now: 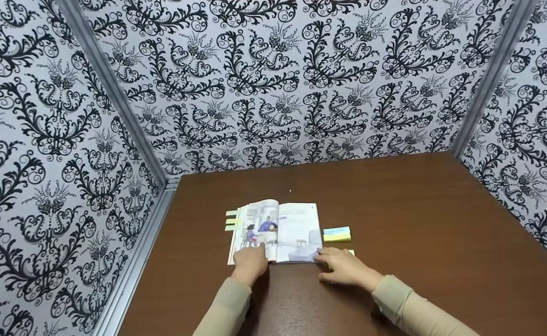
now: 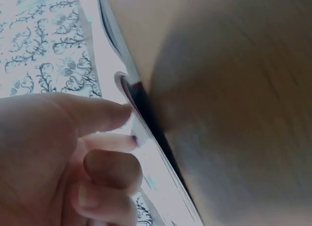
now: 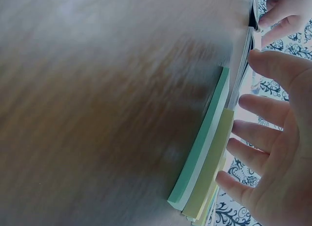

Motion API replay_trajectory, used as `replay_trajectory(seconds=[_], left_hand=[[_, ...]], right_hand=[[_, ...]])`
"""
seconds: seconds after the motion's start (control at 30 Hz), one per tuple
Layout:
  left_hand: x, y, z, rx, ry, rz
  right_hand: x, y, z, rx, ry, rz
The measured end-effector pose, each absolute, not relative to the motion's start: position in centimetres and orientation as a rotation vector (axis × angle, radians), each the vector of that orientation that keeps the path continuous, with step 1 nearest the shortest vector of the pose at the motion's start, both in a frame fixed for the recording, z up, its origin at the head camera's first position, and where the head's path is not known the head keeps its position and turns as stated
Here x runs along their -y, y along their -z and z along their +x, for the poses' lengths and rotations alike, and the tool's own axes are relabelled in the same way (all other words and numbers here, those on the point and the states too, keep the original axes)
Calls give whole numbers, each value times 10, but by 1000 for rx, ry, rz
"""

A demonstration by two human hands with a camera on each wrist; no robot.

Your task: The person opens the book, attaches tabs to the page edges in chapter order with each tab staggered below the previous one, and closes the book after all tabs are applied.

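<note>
An open picture book (image 1: 296,233) lies on the brown table in the head view, its left page illustrated with figures. My left hand (image 1: 251,262) rests on the lower edge of the left page near the spine, index finger extended. In the left wrist view the thumb of my left hand (image 2: 63,153) touches the book's edge (image 2: 161,172), with the lower fingers bent. My right hand (image 1: 343,267) lies at the right page's lower corner, fingers spread. Beside its fingers in the right wrist view are green and yellow sticky note pads (image 3: 207,160); whether they touch is unclear.
A blue and yellow sticky note pad (image 1: 336,234) lies right of the book. Several sticky tabs (image 1: 232,221) stick out from the book's left side. Patterned wall panels (image 1: 282,93) with metal posts (image 1: 114,88) enclose the table (image 1: 394,200).
</note>
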State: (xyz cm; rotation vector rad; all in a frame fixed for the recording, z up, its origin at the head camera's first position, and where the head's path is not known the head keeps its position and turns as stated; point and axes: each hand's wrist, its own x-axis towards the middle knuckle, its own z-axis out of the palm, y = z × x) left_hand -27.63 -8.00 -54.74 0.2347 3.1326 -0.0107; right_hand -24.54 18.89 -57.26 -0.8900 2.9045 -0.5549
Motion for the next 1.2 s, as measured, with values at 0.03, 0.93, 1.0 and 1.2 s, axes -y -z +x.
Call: replay_trajectory(seconds=[0.03,0.93,1.0,1.2], left_hand=[[78,546,-276,-3143,22,229],[59,570,-306,-3111,-187,1146],[59,569,-306,-3102,-191,1158],[60,570,-305,-3092,-237,1169]], right_hand=[[-189,572,-245,-2901,558,-892],[-199,568,-244,-2933,686,-754],[-202,567,-245,-2935,674,-746],[-206,565,-245,-2939,666,-749]])
